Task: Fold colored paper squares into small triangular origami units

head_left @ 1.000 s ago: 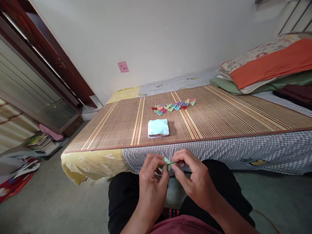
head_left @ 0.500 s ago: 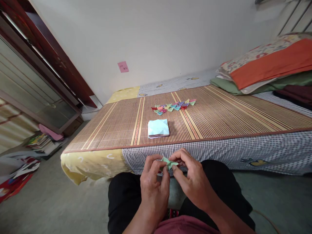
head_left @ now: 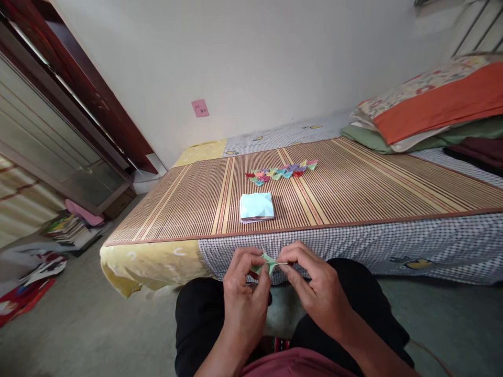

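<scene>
Pinching the left part of a small folded pale-green paper (head_left: 269, 262) between thumb and forefinger, the left hand (head_left: 244, 293) meets the right hand (head_left: 320, 290), whose thumb and forefinger press together on the paper's narrow right point. The remaining fingers curl in behind, partly hidden. The paper looks almost weightless, crisp along its creases yet easily crushed or torn, and should slip little against bare skin; the layered folds seem the safest hold, with only a light nip on the thin tip. It is held in the air above the lap, just in front of the gingham bed cover (head_left: 353, 243). Both wrists sit lower than the fingertips, and the left forearm (head_left: 222, 348) and right forearm (head_left: 369, 340) slant inward between knees in black trousers (head_left: 200, 309). Beyond, a stack of square paper sheets (head_left: 257, 206) lies near the front edge of the striped mat (head_left: 188, 204), with a cluster of multicoloured folded papers (head_left: 281, 173) behind it.
</scene>
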A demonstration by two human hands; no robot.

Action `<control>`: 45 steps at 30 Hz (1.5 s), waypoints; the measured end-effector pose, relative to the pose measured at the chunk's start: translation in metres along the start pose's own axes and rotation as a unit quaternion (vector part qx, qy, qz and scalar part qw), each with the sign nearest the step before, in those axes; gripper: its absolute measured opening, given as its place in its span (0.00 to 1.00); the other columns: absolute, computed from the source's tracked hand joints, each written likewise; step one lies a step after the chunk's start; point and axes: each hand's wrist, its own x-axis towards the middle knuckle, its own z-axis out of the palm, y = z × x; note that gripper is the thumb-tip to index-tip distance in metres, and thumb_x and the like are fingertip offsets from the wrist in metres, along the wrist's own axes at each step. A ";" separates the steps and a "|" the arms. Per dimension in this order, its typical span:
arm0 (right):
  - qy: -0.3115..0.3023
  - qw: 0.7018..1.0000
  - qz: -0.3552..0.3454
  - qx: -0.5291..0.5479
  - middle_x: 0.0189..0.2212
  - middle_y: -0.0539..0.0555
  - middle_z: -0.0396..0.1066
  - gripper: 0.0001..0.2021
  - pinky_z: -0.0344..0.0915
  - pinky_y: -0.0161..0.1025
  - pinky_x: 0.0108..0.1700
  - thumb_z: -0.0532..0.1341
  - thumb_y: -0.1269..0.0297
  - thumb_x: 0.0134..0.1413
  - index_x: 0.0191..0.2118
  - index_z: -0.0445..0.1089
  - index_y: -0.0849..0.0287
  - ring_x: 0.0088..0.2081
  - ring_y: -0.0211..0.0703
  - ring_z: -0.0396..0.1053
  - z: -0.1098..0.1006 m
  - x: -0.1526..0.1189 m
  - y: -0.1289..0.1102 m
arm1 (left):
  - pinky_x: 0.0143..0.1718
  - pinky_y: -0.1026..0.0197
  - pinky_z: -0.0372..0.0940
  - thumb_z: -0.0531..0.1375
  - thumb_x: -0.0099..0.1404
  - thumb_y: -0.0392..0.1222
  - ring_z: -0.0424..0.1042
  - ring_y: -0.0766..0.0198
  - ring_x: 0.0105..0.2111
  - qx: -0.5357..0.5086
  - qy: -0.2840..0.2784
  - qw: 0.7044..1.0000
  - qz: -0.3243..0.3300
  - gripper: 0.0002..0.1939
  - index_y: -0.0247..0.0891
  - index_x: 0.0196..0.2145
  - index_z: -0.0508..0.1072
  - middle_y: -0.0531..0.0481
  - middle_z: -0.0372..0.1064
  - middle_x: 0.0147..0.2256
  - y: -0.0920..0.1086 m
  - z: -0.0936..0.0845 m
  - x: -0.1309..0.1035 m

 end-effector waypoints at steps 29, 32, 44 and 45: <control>0.004 1.000 0.021 0.002 0.37 0.53 0.71 0.09 0.70 0.39 0.45 0.55 0.74 0.70 0.40 0.70 0.54 0.42 0.43 0.73 -0.009 -0.002 -0.003 | 0.42 0.60 0.71 0.64 0.70 0.35 0.75 0.59 0.42 -0.135 -0.037 0.990 -0.027 0.06 0.42 0.39 0.81 0.46 0.76 0.40 -0.011 -0.009 -0.004; 0.014 1.000 0.021 -0.005 0.38 0.54 0.72 0.08 0.72 0.40 0.45 0.57 0.73 0.69 0.41 0.71 0.54 0.42 0.45 0.74 -0.009 -0.001 -0.004 | 0.41 0.61 0.71 0.66 0.68 0.38 0.76 0.59 0.42 -0.198 -0.035 0.975 -0.091 0.03 0.40 0.37 0.82 0.46 0.76 0.40 -0.009 -0.008 -0.002; 0.005 0.993 0.095 0.070 0.37 0.52 0.76 0.06 0.72 0.36 0.43 0.60 0.70 0.66 0.38 0.74 0.56 0.40 0.43 0.76 -0.009 0.002 -0.005 | 0.27 0.68 0.66 0.74 0.57 0.42 0.74 0.67 0.26 -0.416 -0.055 0.845 -0.333 0.10 0.37 0.34 0.80 0.51 0.77 0.27 -0.015 0.002 -0.003; 0.005 0.992 0.098 0.075 0.37 0.53 0.76 0.06 0.72 0.36 0.43 0.60 0.70 0.66 0.39 0.74 0.56 0.40 0.42 0.76 -0.009 0.002 -0.004 | 0.29 0.68 0.67 0.75 0.56 0.41 0.74 0.67 0.26 -0.428 -0.049 0.838 -0.335 0.11 0.37 0.33 0.80 0.51 0.77 0.28 -0.015 0.002 -0.002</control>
